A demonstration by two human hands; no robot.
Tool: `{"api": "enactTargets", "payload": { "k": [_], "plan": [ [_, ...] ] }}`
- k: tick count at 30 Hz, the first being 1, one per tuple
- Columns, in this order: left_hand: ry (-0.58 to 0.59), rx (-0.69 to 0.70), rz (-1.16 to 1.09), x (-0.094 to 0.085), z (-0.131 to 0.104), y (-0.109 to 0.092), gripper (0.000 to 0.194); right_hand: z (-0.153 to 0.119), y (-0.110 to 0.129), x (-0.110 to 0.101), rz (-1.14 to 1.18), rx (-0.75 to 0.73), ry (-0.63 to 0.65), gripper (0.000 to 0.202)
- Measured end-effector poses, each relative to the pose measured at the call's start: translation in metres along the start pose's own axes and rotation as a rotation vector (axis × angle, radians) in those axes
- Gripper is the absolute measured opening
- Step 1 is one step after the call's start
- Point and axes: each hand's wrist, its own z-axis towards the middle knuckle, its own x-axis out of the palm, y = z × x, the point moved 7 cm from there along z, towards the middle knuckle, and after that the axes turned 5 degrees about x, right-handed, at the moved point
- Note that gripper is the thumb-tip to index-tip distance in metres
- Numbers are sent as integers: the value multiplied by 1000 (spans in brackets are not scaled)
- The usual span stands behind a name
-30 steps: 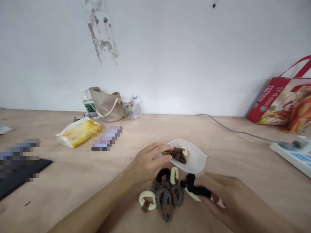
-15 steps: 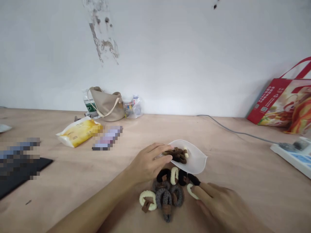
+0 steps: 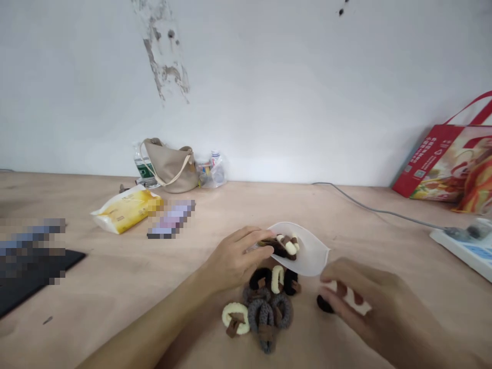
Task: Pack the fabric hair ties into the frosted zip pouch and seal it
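My left hand point(image 3: 240, 256) grips the near-left side of a frosted white plastic bag point(image 3: 313, 256), holding its mouth open between thumb and fingers. Inside lie brown and cream hair ties point(image 3: 290, 247). To the right of the pile, my right hand point(image 3: 369, 297) is closed with a black hair tie point(image 3: 325, 304) at its fingertips; a pale patch between those fingers is too blurred to make out. Below the bag sit several fluffy loop hair ties with brown tabs: grey ones point(image 3: 261, 315), a cream one point(image 3: 236, 319) and black ones point(image 3: 260, 279).
A yellow tissue pack point(image 3: 130, 207) and a blurred phone point(image 3: 171, 219) lie at left, near a black flat object point(image 3: 38, 277). Along the wall stand a beige handbag point(image 3: 175, 166) and a red shopping bag point(image 3: 434, 164). A grey cable point(image 3: 369, 206) runs to a power strip point(image 3: 465, 251).
My right hand has moved right, away from the pile, with a black hair tie. The cream tie beside it has left the table, and more cream shows in the bag. My left hand stays.
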Motion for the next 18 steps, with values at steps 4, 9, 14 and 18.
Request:
{"api": "enactTargets", "payload": {
  "k": [4, 9, 14, 18],
  "plan": [
    [-7, 7, 1, 0, 0, -1, 18, -28, -14, 44, -231, -18, 295, 25],
    [1, 10, -4, 1, 0, -1, 18, -34, -5, 49, -169, -38, 361, 29],
    [-5, 15, -18, 0, 1, -1, 19, -5, 10, -8, -32, -47, -95, 20],
    [-6, 15, -27, 0, 1, -1, 20, -4, 22, 11, -23, -130, 43, 18]
  ]
}}
